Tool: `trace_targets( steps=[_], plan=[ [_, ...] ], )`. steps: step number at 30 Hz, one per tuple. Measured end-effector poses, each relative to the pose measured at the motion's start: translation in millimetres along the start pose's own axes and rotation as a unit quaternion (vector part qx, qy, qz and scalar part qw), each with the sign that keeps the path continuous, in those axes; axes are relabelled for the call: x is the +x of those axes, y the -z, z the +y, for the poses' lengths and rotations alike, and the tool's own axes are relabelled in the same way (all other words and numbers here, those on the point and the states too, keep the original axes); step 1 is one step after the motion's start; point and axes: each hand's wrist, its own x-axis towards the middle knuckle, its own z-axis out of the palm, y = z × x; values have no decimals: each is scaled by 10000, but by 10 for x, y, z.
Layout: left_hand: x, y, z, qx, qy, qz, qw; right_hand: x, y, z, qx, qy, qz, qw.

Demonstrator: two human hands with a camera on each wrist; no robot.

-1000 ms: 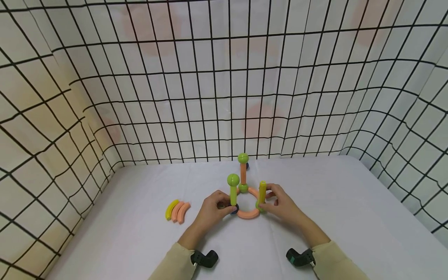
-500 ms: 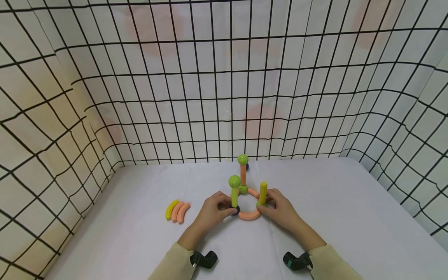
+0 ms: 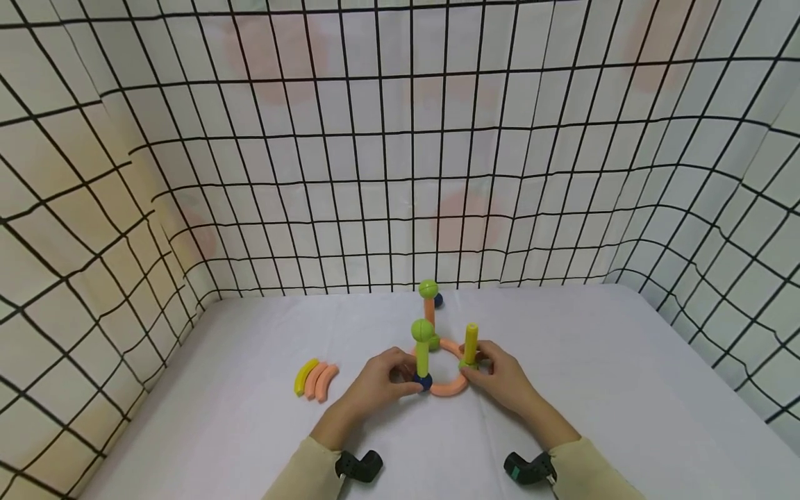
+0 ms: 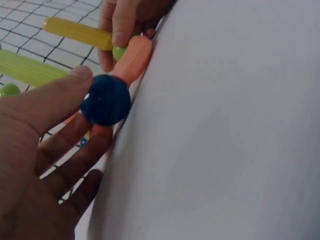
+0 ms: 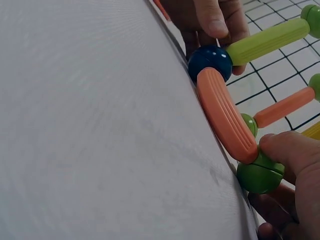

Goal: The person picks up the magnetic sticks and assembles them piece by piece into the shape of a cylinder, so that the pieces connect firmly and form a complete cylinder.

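Note:
A ring of curved orange sticks (image 3: 448,388) joined by balls lies on the white table. My left hand (image 3: 377,378) pinches the dark blue ball (image 4: 106,100) at the ring's near left. From that ball a lime stick (image 3: 422,359) stands up, topped by a green ball (image 3: 422,330). My right hand (image 3: 505,375) pinches the green ball (image 5: 260,175) on the ring's right side, which bears an upright yellow stick (image 3: 471,344). At the back, an orange stick (image 3: 429,310) with a green ball (image 3: 428,289) on top rises from another green ball (image 3: 434,342), leaning slightly left.
One curved yellow stick (image 3: 305,377) and two curved orange sticks (image 3: 326,382) lie side by side at the left. A loose dark blue ball (image 3: 438,300) sits behind the ring. Black-gridded white cloth (image 3: 400,173) walls the table at the back and sides.
My left hand has shifted slightly right and nearer with the blue ball and lime stick. The rear orange stick has tipped a little left. My right hand has lowered slightly on its ball.

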Motion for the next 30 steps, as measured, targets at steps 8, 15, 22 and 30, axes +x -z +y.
trace_targets(
  steps=[8,15,22,30],
  plan=[
    [-121,175,76,-119,205,-527,9983,15,-47,16,152,-270,-254,9992],
    [-213,333,217,36,523,198,9984,45,-14,56,86,-190,-149,9997],
    [-341,521,254,419,625,1279,9889,43,-30,68,117,-195,-173,9996],
    [-460,765,138,919,1056,1864,9725,50,-11,55,84,-167,-218,9996]
  ],
)
